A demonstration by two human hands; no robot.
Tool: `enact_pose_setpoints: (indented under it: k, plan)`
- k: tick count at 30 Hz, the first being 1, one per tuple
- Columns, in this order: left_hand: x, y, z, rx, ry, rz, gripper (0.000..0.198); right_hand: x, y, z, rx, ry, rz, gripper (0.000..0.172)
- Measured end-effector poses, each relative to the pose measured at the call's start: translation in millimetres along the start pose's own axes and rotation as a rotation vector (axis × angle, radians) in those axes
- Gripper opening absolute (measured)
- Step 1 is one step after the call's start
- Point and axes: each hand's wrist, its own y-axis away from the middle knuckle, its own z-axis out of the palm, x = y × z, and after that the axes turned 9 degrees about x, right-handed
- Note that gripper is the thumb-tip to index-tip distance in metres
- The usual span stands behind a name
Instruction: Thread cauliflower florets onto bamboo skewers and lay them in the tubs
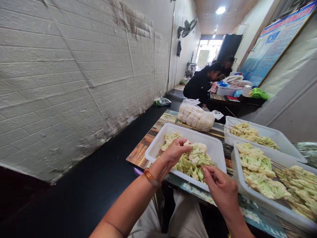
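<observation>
My left hand [177, 151] is over the near white tub, its thumb and fingers pinching a pale cauliflower floret [187, 143]. Below it, loose cauliflower pieces [189, 167] with greenish stems lie in the white plastic tub [221, 153]. At the tub's near right side my right hand [220, 183] is closed, its fingertips pressed together beside the cauliflower. Whatever is between those fingers is too small to make out. To the right, a second white tub [239, 185] holds cauliflower threaded on thin skewers [293, 172].
A third tub [288, 138] with skewered cauliflower stands behind. A clear bag of pale, rounded food [195, 117] lies at the back of the wooden table [141, 148]. Farther off, two people [200, 82] bend by a loaded table. A bagged green vegetable [162, 102] lies by the wall.
</observation>
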Motion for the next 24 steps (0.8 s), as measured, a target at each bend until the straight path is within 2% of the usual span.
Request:
enact_pose_setpoints:
  k: [4,7,11,14,17,21,24]
  plan:
    - [-1.4,0.0,1.5,-0.023,0.010,-0.014,0.018,1.3,0.6,-0.6,-0.043,-0.037,0.101,0.034]
    - [-2.6,-0.5,1.4,-0.031,0.071,-0.022,0.020,6.1,0.7,0.5,-0.130,-0.142,0.246,0.034]
    - [-3.2,-1.0,-1.1,-0.044,0.206,-0.079,0.040,12.5,0.7,3.2,-0.203,-0.259,0.425,0.038]
    - [-3.8,-1.0,-2.2,-0.089,0.244,-0.126,0.051,14.2,1.0,4.4,-0.197,-0.303,0.460,0.040]
    - [-4.0,0.3,1.3,-0.139,0.242,-0.143,0.044,14.4,1.2,5.2,-0.191,-0.332,0.489,0.040]
    - [-4.2,4.3,13.1,-0.114,0.327,-0.188,0.046,14.2,0.6,5.3,-0.208,-0.365,0.519,0.039]
    - [-5.9,6.9,21.3,-0.073,0.415,-0.163,0.037,13.8,-0.3,4.1,-0.237,-0.379,0.529,0.039]
